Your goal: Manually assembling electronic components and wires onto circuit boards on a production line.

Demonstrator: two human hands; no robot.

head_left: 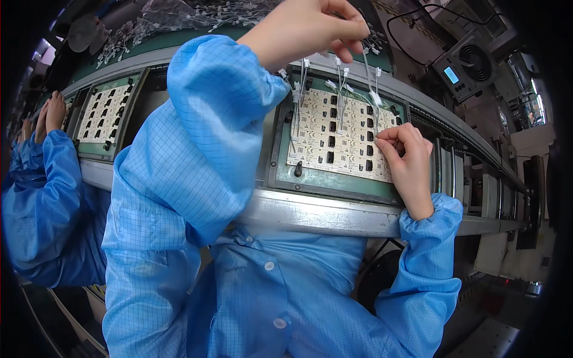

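A panel of cream-coloured circuit boards (pixel 316 128) with small black parts lies in a green frame (pixel 334 182) in front of me. Above its far edge, my left hand (pixel 313 28) is closed in a pinch on a thin cable, whose white connector (pixel 375 99) dangles over the boards, slightly blurred. At the panel's right side my right hand (pixel 410 156) pinches the lower end of another thin wire (pixel 377 119) against a board; the fingertips partly hide that end. Several white-plugged cables (pixel 341 98) stand or lean on the boards at the left and middle.
Loose white-connector cables (pixel 230 13) pile up on the green surface behind. A metal rail (pixel 322 215) runs along the near side. To the left, another framed panel (pixel 106 113) sits beside a co-worker's hands (pixel 54 113). A device with a lit screen (pixel 450 74) stands at the far right.
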